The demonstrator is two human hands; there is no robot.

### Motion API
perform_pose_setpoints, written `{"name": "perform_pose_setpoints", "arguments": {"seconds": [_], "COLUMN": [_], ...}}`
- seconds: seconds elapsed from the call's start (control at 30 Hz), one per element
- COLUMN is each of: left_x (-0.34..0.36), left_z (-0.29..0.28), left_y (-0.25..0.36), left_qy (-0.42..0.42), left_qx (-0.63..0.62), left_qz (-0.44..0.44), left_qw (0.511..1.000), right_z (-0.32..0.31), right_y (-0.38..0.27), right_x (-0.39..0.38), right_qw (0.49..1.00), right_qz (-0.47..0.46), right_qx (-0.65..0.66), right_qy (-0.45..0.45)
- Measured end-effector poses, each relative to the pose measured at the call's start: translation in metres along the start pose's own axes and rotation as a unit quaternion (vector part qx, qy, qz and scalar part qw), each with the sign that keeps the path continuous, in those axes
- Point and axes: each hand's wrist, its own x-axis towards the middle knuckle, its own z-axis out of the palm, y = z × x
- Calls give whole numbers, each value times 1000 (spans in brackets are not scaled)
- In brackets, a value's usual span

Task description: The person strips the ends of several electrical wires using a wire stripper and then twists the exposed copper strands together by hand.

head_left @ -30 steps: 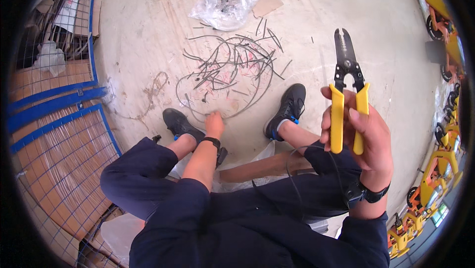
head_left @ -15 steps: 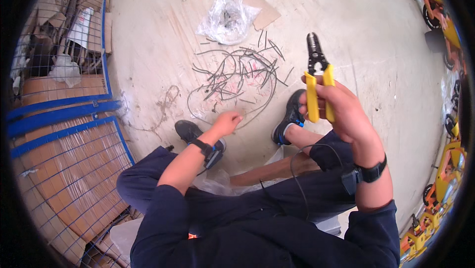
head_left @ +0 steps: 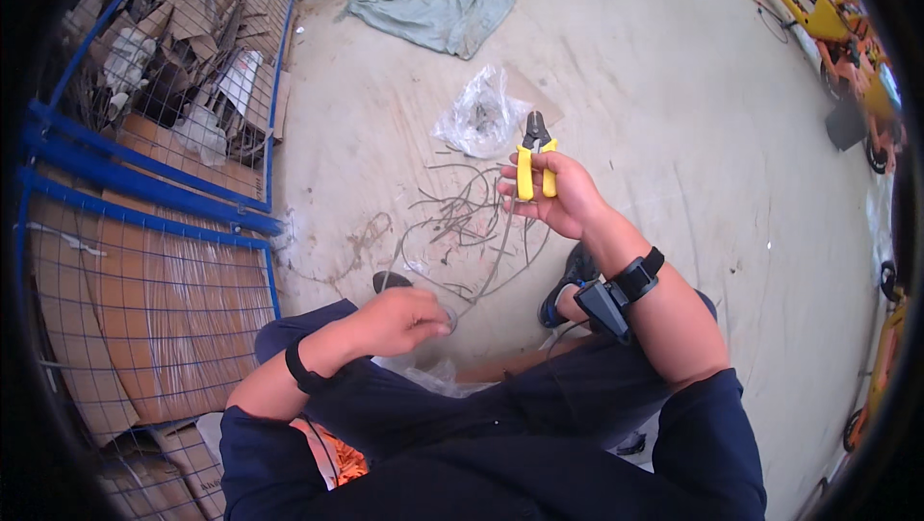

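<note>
My right hand (head_left: 563,189) holds a wire stripper (head_left: 526,173) with yellow handles and a dark head, its jaws pointing away from me, with some fingers spread beneath it. My left hand (head_left: 409,317) is closed on a thin grey cable (head_left: 496,261) over my lap, nearer my body than the tool. Past both hands, a loose heap of cable lengths and short offcuts (head_left: 454,208) lies on the floor between my feet. Just beyond the heap, a clear plastic bag (head_left: 472,112) with unclear contents rests on a piece of cardboard (head_left: 527,93).
Blue wire-mesh cages (head_left: 164,167) holding cardboard scrap stand close along my left. Yellow and orange wheeled machines (head_left: 808,16) line the right edge, beside a dark bucket (head_left: 842,127). A grey-green cloth (head_left: 438,3) lies farther ahead on the floor.
My left hand has risen from the floor toward my lap with the cable. My right hand has carried the stripper leftward and away from me. The view has shifted, showing more floor ahead.
</note>
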Motion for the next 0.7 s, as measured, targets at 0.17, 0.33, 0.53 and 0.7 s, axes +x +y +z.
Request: {"name": "perform_pose_setpoints", "arguments": {"seconds": [0.17, 0.33, 0.53, 0.7], "left_x": [-17, 23, 86, 102], "left_z": [16, -30, -84, -88], "left_y": [-20, -14, 11, 28], "left_qy": [-55, 125, 163, 257], "left_qx": [30, -168, -552, -536], "left_qz": [-95, -172, -45, -22], "left_qw": [993, 963, 816, 804], "right_z": [33, 54, 69, 64], "right_y": [-26, -28, -1, 11], "right_x": [-22, -45, -61, -62], "right_qw": [993, 957, 914, 900], "right_qz": [-97, -134, -111, -125], "right_qx": [-70, -228, -344, -369], "right_qy": [-6, -121, -183, -197]}}
